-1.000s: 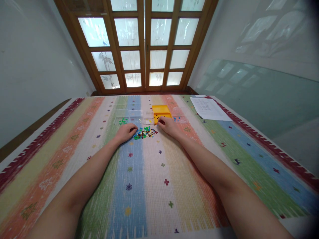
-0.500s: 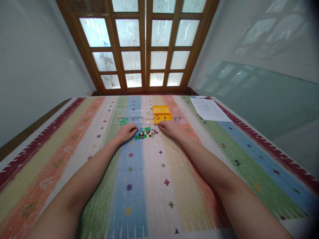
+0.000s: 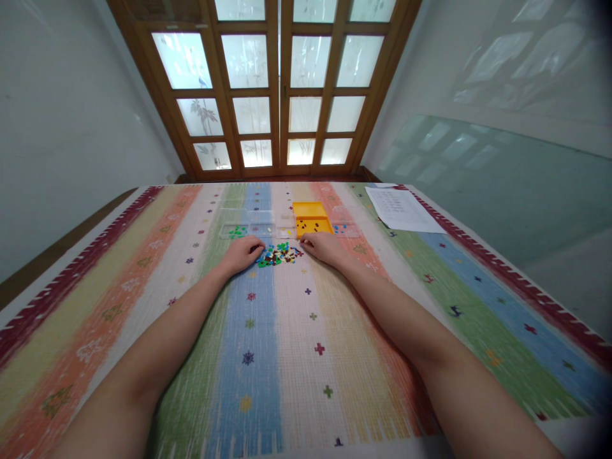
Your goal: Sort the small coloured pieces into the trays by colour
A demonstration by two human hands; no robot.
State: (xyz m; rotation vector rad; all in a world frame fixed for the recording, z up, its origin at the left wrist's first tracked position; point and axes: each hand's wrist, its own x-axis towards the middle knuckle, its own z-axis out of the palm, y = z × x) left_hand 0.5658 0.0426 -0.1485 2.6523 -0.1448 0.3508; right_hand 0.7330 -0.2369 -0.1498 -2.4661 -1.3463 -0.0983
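Note:
A small heap of mixed coloured beads (image 3: 278, 255) lies on the striped tablecloth (image 3: 287, 344). My left hand (image 3: 243, 252) rests at the heap's left edge, fingers curled toward the beads. My right hand (image 3: 322, 245) lies at the heap's right edge, just in front of the yellow tray (image 3: 311, 221), fingers drawn together low on the cloth; whether they pinch a bead is too small to see. The yellow tray holds a few dark beads. Clear compartments (image 3: 248, 224) to its left hold green beads (image 3: 236, 232) and a few pale ones.
Another clear tray with blue beads (image 3: 340, 228) sits right of the yellow tray. A printed sheet of paper (image 3: 400, 208) lies at the table's far right. Wooden glazed doors (image 3: 282, 83) stand beyond the table's far edge.
My right hand has drawn back a little from the yellow tray's front edge toward the bead heap. My left hand has stayed at the heap's left side.

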